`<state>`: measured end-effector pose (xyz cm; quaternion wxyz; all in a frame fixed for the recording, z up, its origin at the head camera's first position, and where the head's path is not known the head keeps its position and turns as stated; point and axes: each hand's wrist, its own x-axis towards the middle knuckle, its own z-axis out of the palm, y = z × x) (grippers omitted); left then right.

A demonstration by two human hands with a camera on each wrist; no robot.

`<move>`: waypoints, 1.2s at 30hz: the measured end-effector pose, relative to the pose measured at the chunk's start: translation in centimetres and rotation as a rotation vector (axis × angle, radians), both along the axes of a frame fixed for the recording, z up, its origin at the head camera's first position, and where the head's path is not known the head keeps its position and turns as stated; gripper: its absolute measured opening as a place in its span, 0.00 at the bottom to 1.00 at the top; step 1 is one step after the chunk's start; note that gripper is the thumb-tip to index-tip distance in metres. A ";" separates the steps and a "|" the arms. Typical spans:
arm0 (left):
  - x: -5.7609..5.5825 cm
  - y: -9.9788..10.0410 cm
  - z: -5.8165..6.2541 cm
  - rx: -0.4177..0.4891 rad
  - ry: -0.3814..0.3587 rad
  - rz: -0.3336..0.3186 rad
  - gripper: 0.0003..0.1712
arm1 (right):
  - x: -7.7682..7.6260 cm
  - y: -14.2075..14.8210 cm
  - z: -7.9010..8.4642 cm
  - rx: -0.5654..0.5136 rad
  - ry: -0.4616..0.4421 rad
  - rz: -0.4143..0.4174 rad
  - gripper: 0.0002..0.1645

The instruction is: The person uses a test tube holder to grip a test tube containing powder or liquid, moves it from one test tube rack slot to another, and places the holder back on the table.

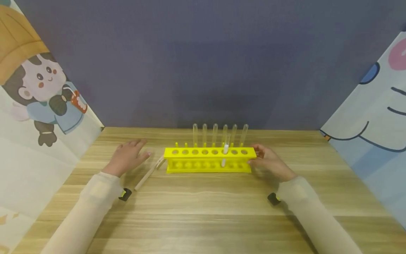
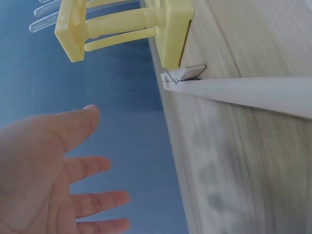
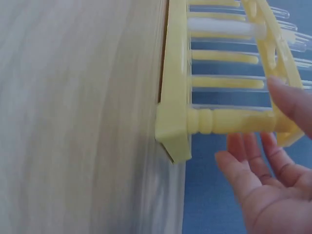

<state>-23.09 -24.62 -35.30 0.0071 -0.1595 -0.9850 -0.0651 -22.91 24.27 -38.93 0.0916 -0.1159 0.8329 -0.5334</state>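
A yellow test tube rack [image 1: 206, 156] stands near the table's back edge. One test tube holding something white [image 1: 226, 149] sits in a hole right of its middle. Behind that row, several clear test tubes [image 1: 204, 134] are upturned on the rack's pegs. My right hand [image 1: 272, 164] grips the rack's right end, thumb [image 3: 290, 100] at the top plate and fingers around the end post. Left of the rack, my left hand [image 1: 127, 158] has its fingers spread and holds nothing. Between it and the rack lies a wooden test tube clamp [image 1: 148, 178], its head touching the rack's left end.
The wooden table [image 1: 196, 211] stretches in front of the rack. A dark blue-grey panel [image 1: 203, 70] rises behind it. Cartoon-printed sheets stand on the left [image 1: 47, 88] and right [image 1: 377, 123]. Both sleeves carry a small dark wrist device.
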 end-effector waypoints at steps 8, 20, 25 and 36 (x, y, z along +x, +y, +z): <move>0.1 0.9 -0.1 0.016 -0.049 -0.017 0.35 | 0.1 -0.7 -0.4 -0.033 -0.010 -0.038 0.24; 0.0 2.7 -0.6 0.040 -0.184 -0.046 0.23 | -0.1 -1.2 -1.2 -0.043 -0.038 -0.089 0.30; -0.5 2.9 -1.1 0.018 -0.206 -0.051 0.15 | -0.1 -1.1 -1.4 -0.035 -0.065 -0.106 0.28; -0.6 3.6 -1.5 0.006 -0.252 -0.040 0.13 | 0.1 -1.4 -0.9 -0.035 -0.096 -0.125 0.30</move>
